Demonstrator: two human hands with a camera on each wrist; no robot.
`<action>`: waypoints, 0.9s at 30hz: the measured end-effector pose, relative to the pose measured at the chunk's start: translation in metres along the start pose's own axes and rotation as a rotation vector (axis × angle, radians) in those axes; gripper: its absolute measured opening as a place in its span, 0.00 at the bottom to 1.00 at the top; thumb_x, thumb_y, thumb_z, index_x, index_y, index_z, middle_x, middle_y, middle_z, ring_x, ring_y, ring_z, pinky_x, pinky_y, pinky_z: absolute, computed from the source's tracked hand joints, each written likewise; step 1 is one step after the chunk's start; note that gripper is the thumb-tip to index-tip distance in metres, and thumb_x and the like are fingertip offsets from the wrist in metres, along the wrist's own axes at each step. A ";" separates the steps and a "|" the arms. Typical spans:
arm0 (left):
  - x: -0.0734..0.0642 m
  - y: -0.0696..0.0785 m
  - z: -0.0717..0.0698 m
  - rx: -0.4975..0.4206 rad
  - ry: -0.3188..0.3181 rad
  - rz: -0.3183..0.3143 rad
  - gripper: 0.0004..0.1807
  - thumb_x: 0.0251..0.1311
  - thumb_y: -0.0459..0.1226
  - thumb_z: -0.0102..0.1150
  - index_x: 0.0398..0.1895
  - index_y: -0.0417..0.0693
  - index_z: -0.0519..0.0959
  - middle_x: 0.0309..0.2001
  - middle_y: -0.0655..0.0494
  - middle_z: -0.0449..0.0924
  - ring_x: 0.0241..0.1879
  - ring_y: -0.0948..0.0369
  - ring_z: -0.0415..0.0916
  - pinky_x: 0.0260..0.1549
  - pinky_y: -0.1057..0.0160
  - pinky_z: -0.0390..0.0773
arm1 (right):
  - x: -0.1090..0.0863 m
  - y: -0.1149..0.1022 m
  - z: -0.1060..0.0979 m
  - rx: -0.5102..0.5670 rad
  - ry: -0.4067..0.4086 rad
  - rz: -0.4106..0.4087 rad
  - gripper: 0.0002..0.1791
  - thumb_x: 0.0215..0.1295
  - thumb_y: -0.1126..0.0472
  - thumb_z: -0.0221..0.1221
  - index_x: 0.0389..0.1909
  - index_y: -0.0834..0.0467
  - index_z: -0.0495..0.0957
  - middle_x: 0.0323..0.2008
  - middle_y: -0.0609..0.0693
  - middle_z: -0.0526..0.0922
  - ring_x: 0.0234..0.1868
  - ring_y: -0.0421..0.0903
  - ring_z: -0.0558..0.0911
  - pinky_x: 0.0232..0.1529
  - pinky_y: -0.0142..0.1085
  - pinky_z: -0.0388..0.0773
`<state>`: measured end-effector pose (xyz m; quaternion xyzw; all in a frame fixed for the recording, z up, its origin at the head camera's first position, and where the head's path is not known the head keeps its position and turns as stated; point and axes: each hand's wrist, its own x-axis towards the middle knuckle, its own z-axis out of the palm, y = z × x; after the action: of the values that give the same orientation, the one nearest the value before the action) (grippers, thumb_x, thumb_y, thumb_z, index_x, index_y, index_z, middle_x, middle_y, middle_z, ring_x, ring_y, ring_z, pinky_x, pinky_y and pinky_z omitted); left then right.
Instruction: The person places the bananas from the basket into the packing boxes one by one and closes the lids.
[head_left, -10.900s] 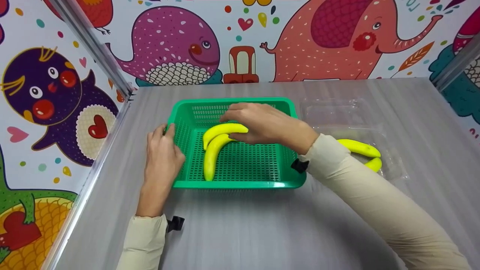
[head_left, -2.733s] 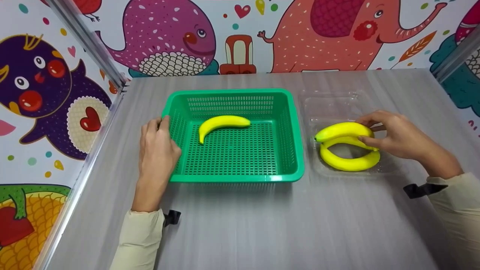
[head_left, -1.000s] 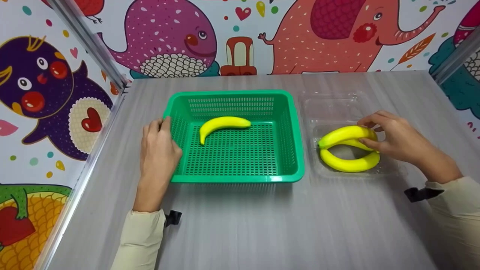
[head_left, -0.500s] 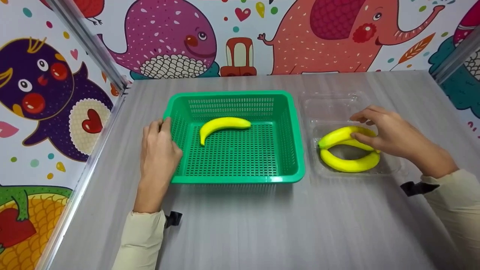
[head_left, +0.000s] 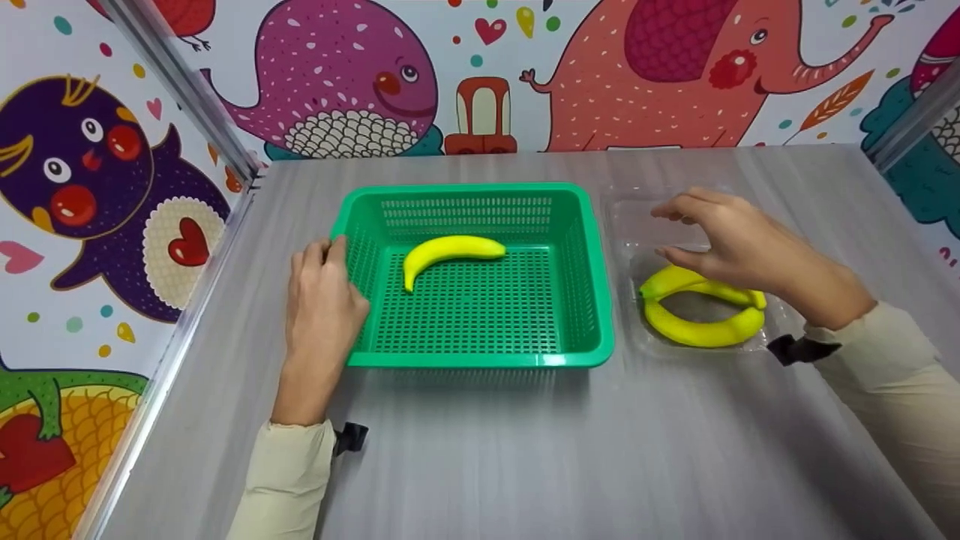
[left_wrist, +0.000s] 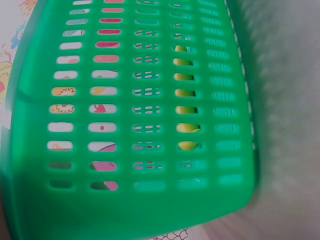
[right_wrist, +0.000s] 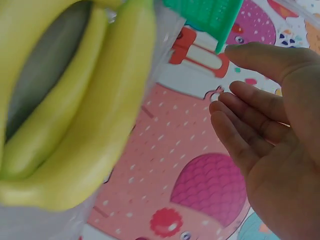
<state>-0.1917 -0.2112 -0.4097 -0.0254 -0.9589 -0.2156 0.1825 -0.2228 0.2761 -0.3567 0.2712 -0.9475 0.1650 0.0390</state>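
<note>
The surface (head_left: 465, 457) carries a basket (head_left: 480, 361), with a clear box (head_left: 636, 225) to its right. Left hand (head_left: 322, 300) grips the basket's left rim; right hand (head_left: 739, 238), right of the basket, hovers wide. Bananas: one (head_left: 454, 246) inside the basket, three (head_left: 705, 332) right of it, boxed.

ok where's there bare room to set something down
Bare: the gray tabletop on the near side of the green plastic basket, and the basket's floor in front of its lone banana. Crowded: the clear plastic container, with bananas in it and the right hand above, and the basket's left rim, where the left hand sits.
</note>
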 end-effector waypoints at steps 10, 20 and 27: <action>0.000 0.000 0.001 -0.004 0.016 0.000 0.29 0.67 0.17 0.49 0.71 0.27 0.75 0.64 0.26 0.78 0.59 0.32 0.74 0.65 0.38 0.77 | 0.030 -0.036 0.001 -0.021 -0.006 -0.078 0.28 0.64 0.58 0.76 0.64 0.60 0.83 0.57 0.56 0.87 0.56 0.54 0.88 0.52 0.53 0.91; 0.000 -0.001 0.000 0.006 -0.001 -0.011 0.29 0.68 0.18 0.48 0.73 0.28 0.74 0.65 0.26 0.77 0.60 0.32 0.73 0.66 0.39 0.76 | 0.061 -0.071 0.007 -0.034 -0.060 -0.102 0.29 0.65 0.53 0.76 0.66 0.57 0.83 0.60 0.54 0.87 0.58 0.53 0.87 0.52 0.52 0.91; -0.001 0.000 0.000 -0.001 -0.003 -0.006 0.29 0.68 0.18 0.47 0.73 0.27 0.74 0.66 0.26 0.77 0.61 0.32 0.73 0.68 0.39 0.75 | 0.081 -0.090 0.016 -0.047 -0.085 -0.166 0.29 0.67 0.50 0.74 0.66 0.56 0.83 0.60 0.54 0.87 0.58 0.51 0.87 0.53 0.50 0.91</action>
<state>-0.1910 -0.2112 -0.4101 -0.0230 -0.9592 -0.2166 0.1804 -0.2438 0.1589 -0.3322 0.3546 -0.9261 0.1273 0.0185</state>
